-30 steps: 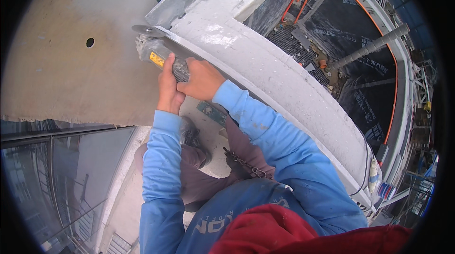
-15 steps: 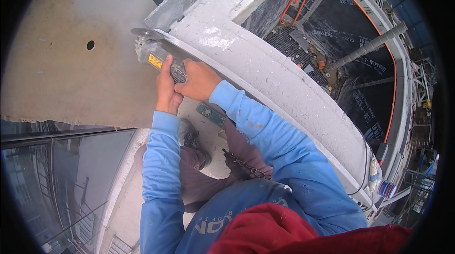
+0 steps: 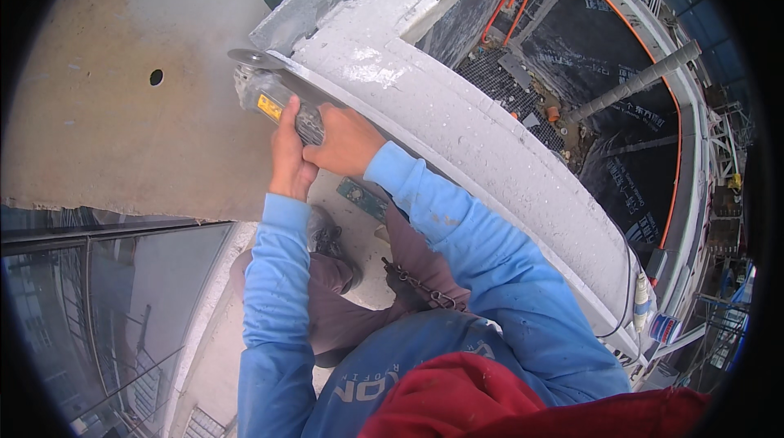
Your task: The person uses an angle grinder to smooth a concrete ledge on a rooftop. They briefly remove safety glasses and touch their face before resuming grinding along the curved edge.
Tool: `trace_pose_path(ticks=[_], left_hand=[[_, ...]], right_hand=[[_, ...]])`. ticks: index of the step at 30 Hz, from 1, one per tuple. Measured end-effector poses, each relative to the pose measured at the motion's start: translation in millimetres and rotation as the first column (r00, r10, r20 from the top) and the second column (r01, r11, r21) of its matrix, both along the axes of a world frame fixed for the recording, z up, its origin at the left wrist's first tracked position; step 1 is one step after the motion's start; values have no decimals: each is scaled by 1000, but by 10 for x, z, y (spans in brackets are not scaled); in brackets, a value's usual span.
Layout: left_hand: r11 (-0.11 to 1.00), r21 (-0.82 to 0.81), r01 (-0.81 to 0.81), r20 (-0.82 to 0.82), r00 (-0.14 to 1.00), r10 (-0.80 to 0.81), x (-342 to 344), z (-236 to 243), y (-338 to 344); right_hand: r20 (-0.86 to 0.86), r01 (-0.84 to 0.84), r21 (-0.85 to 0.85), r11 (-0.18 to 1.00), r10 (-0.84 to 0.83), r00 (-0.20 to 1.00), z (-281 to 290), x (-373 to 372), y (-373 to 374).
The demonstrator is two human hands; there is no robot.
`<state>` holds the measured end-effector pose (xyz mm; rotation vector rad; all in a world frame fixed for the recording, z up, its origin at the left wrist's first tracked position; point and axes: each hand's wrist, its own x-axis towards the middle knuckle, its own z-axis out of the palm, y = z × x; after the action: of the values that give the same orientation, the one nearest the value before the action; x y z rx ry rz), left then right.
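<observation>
Grinder (image 3: 265, 93) gripped upper left of frame, disc (image 3: 249, 54) at edge of white ledge (image 3: 384, 79), contact unclear. L hand (image 3: 291, 148) & R hand (image 3: 349, 140): fingers closed round body (image 3: 310, 122). Prob. heavy, rigid, dust-slick; best held two-handed by body, clear of disc.

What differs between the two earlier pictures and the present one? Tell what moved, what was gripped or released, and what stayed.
Nothing visibly changed beyond a very slight shift of the whole view; nothing was taken hold of or let go. The left hand and right hand still clasp the angle grinder, its disc by the pale ledge.
</observation>
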<state>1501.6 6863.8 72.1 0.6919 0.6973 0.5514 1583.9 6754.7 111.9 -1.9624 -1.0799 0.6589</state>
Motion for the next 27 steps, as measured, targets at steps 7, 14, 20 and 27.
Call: trace_pose_path(ticks=[7,14,20,27], left_hand=[[999,-27,31,-37,999,-32,-30,65,-149],[999,-21,45,-31,998,-45,-77,108,-279],[996,-57,74,-11,997,-75,-110,173,-387],[997,-78,14,25,1000,-12,-112,266,-509]], right_hand=[[-18,9,-12,1000,-10,1000,2,-25,-147],[-50,1,-25,1000,-2,999,85,-46,-287],[-5,5,-5,1000,-5,1000,124,-76,-403],[-26,4,-4,1000,-4,1000,197,-85,-471]])
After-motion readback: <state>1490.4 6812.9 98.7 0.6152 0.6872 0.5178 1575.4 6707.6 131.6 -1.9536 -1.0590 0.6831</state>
